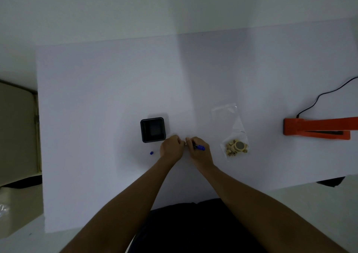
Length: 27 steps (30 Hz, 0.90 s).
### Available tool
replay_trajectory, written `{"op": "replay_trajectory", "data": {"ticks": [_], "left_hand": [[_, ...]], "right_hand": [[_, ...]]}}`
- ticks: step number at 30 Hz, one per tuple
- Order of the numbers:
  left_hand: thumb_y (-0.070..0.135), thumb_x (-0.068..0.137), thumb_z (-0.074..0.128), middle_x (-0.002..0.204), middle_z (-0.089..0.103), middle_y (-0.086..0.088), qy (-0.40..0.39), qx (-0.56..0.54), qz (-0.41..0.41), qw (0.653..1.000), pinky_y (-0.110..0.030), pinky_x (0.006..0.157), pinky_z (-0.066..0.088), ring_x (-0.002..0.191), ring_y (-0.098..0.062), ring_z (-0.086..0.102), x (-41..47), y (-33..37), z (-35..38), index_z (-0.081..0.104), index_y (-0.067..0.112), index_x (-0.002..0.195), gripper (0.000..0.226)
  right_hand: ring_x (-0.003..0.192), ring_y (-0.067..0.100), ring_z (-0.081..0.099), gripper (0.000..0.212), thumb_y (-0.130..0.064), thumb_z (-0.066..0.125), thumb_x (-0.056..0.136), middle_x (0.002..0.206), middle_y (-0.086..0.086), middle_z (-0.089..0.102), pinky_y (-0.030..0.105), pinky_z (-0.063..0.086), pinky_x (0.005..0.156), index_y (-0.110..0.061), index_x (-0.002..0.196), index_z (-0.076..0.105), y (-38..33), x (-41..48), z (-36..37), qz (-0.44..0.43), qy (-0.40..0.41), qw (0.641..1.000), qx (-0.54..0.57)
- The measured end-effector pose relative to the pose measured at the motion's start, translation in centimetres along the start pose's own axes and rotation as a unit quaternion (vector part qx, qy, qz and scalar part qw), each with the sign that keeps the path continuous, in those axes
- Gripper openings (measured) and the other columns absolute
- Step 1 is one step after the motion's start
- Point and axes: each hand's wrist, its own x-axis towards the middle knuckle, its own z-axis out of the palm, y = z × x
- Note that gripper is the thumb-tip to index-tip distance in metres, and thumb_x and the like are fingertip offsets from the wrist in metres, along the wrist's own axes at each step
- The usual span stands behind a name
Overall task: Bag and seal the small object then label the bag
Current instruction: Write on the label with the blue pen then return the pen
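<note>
Right hand [199,153] grips a pen [200,147], left hand [171,146] pinches a tiny white bit [186,143]; the limp, slick bag [231,125] at three o'clock probably lifts best by its empty top.

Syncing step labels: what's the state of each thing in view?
Bag, flat on table, object inside; seal unclear.
Pen, uncapped, held by right hand.
Cap, off, on table.
Left hand, curled beside right hand; hold unclear.
Box, upright, open.
Sealer, untouched, corded.

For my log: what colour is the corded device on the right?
The device is orange; head view.
</note>
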Motion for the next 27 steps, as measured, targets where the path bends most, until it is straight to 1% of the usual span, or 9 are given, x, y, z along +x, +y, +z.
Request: {"op": "replay_trajectory", "data": {"ticks": [4,7,9,12,16,20,23,25,27], "left_hand": [[0.031,0.094,0.050,0.076,0.058,-0.002,0.000,0.001,-0.003,1.000,-0.030,0.064,0.040,0.071,-0.019,0.055,0.0,0.0,-0.1,0.057,0.015,0.079,0.023],[0.030,0.094,0.050,0.075,0.057,-0.003,0.000,-0.002,-0.003,1.000,-0.029,0.063,0.039,0.070,-0.019,0.054,0.0,0.1,-0.1,0.057,0.014,0.078,0.023],[0.031,0.094,0.051,0.074,0.057,-0.003,0.000,0.001,-0.005,1.000,-0.029,0.063,0.039,0.070,-0.019,0.054,0.0,0.2,-0.1,0.056,0.014,0.078,0.023],[0.031,0.094,0.051,0.075,0.058,-0.003,-0.002,0.002,-0.006,1.000,-0.030,0.063,0.041,0.070,-0.019,0.055,0.0,0.2,-0.1,0.056,0.015,0.078,0.023],[0.032,0.092,0.051,0.076,0.059,-0.003,-0.005,-0.005,-0.009,1.000,-0.033,0.067,0.047,0.073,-0.022,0.059,0.0,0.1,0.0,0.057,0.015,0.078,0.022],[0.031,0.093,0.051,0.075,0.059,-0.003,-0.005,-0.003,-0.007,1.000,-0.031,0.065,0.045,0.071,-0.019,0.056,0.0,0.2,-0.1,0.057,0.015,0.078,0.023],[0.029,0.092,0.051,0.075,0.059,-0.004,-0.006,-0.005,-0.008,1.000,-0.033,0.067,0.047,0.071,-0.020,0.057,0.0,0.2,-0.2,0.057,0.015,0.077,0.022],[0.028,0.092,0.051,0.075,0.059,-0.004,-0.009,-0.005,-0.007,1.000,-0.034,0.067,0.048,0.071,-0.021,0.057,-0.1,0.2,-0.2,0.057,0.015,0.077,0.021],[0.029,0.091,0.051,0.074,0.059,-0.004,-0.010,-0.005,-0.005,1.000,-0.033,0.066,0.046,0.070,-0.021,0.057,-0.2,0.2,-0.3,0.056,0.014,0.077,0.021]], "right_hand": [[0.059,0.020,0.053,0.032,-0.018,0.059,0.097,0.064,0.010,0.058,0.018,0.035,0.057,-0.004,0.069,0.058,0.1,-0.1,-0.2,-0.006,-0.005,1.000,-0.011],[0.058,0.018,0.052,0.032,-0.018,0.059,0.098,0.062,0.005,0.055,0.016,0.035,0.057,-0.006,0.068,0.057,0.0,-0.2,-0.2,-0.008,-0.010,1.000,-0.007],[0.059,0.020,0.053,0.032,-0.018,0.059,0.098,0.063,0.006,0.056,0.020,0.037,0.057,-0.005,0.068,0.057,0.0,-0.1,-0.2,-0.008,-0.010,1.000,-0.010],[0.060,0.022,0.055,0.033,-0.020,0.058,0.098,0.065,0.010,0.059,0.026,0.041,0.058,-0.004,0.070,0.058,0.0,-0.1,-0.1,-0.001,-0.010,1.000,-0.007],[0.059,0.022,0.053,0.033,-0.019,0.058,0.098,0.064,0.011,0.057,0.022,0.037,0.056,-0.003,0.069,0.057,-0.2,-0.2,-0.3,0.006,-0.005,1.000,0.006],[0.059,0.021,0.052,0.033,-0.019,0.058,0.098,0.063,0.007,0.055,0.025,0.039,0.057,-0.007,0.068,0.055,-0.3,-0.2,-0.3,-0.008,-0.005,1.000,0.003],[0.060,0.021,0.055,0.032,-0.021,0.057,0.099,0.065,0.009,0.058,0.029,0.041,0.057,-0.004,0.071,0.058,-0.2,-0.1,-0.3,-0.010,0.004,1.000,-0.008],[0.061,0.015,0.055,0.030,-0.021,0.056,0.099,0.066,0.006,0.058,0.023,0.040,0.058,-0.005,0.074,0.058,-0.6,-0.3,-0.6,-0.009,0.012,1.000,0.001],[0.063,0.007,0.057,0.025,-0.021,0.054,0.100,0.068,-0.002,0.058,0.014,0.039,0.058,-0.008,0.080,0.059,-1.4,-0.4,-0.8,-0.007,0.006,1.000,0.024]]}}
